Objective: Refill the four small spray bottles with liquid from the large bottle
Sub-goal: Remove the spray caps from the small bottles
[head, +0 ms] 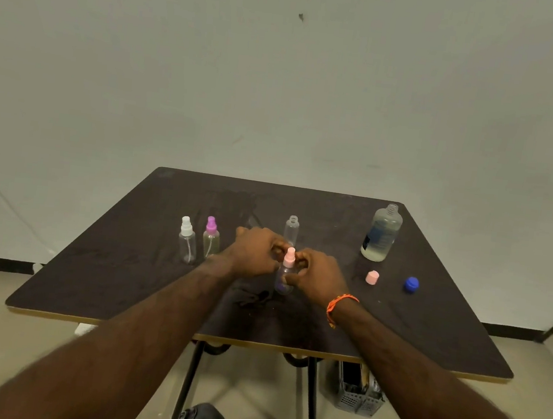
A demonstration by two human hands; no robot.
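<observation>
Pink-topped spray bottle (285,274) is held upright near the table's (95,278) middle, its long axis vertical. Its body is gripped by the right hand (318,272), while its pump head is pinched from the left by the left hand (256,253).

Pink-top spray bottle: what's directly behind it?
Behind the pink-top spray bottle, held between the left hand and right hand, stands an open clear bottle without a sprayer. Its neck and upper body show; the hands hide its base.
</observation>
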